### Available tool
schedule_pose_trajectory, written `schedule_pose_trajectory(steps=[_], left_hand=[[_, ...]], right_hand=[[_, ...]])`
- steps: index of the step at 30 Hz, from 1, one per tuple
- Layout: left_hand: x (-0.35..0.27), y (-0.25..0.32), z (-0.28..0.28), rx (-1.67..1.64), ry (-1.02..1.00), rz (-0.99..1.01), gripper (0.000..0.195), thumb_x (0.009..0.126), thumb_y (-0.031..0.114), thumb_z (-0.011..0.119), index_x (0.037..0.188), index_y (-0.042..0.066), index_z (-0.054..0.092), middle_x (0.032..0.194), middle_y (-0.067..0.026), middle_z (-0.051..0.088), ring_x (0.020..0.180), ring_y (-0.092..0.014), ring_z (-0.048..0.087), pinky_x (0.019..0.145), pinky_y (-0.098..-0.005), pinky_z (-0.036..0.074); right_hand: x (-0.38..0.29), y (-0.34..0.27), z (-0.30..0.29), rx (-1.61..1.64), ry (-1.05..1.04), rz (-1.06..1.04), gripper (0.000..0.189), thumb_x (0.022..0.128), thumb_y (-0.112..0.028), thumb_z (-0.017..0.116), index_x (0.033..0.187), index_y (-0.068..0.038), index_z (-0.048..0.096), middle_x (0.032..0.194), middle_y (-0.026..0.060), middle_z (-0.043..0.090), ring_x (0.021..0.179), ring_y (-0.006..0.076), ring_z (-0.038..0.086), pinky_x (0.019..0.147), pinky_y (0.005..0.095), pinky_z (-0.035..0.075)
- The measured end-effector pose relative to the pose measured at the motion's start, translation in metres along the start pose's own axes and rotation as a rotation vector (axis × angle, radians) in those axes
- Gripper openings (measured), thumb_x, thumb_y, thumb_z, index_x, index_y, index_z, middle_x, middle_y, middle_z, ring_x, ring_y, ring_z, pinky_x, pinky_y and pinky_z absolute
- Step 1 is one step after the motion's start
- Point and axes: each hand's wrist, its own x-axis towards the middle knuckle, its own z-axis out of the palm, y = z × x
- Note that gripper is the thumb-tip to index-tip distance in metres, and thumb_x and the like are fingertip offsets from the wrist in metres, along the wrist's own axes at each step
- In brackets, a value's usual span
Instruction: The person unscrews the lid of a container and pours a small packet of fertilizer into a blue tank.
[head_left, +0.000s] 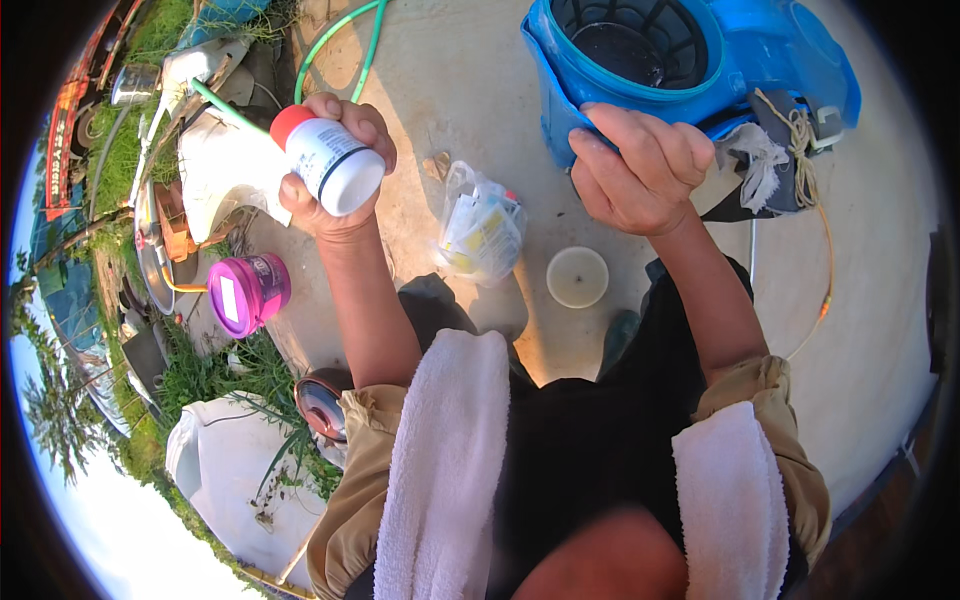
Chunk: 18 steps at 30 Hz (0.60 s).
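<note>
My left hand (341, 161) is wrapped around a white plastic bottle (330, 161) with a red cap. The bottle is tilted, its cap towards the upper left and its base facing me; its label bears small print. My right hand (637, 165) is raised with curled fingers in front of a blue plastic knapsack sprayer tank (551, 112). Whether those fingers touch the tank or hold something small cannot be made out. Inside the tank's open round mouth sits a black strainer basket (634, 45). On the concrete between my forearms lies a clear plastic bag (484, 225) of packets.
A round pale lid or dish (577, 277) lies near my feet. To the left stands a purple lidded bucket (251, 292). A green hose (322, 45) curves across the ground beyond. Cord (802, 142) is tied at the sprayer's strap. Weeds and a white sack (240, 465) line the left.
</note>
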Motion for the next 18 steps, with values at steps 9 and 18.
schedule_pose_trajectory(steps=[9, 18], left_hand=[[0.016, -0.04, -0.007, 0.345, 0.223, -0.242, 0.029, 0.075, 0.007, 0.07, 0.101, 0.001, 0.059, 0.088, -0.0046, 0.063, 0.08, -0.015, 0.06, 0.078, -0.0298, 0.048], [-0.005, -0.034, -0.026, 1.17, 0.147, -0.418, 0.051, 0.067, 0.025, 0.079, 0.106, -0.001, 0.057, 0.09, -0.0132, 0.065, 0.082, -0.02, 0.064, 0.073, -0.0326, 0.052]], right_hand=[[0.0, 0.006, 0.003, 0.0, -0.008, -0.039, 0.014, 0.068, -0.013, 0.062, 0.08, -0.016, 0.068, 0.096, -0.0027, 0.066, 0.079, 0.0106, 0.057, 0.073, 0.0288, 0.032], [-0.001, 0.007, 0.013, -0.031, 0.033, -0.054, 0.009, 0.067, -0.014, 0.062, 0.074, -0.018, 0.065, 0.093, -0.0043, 0.065, 0.077, 0.0099, 0.056, 0.073, 0.0283, 0.031]])
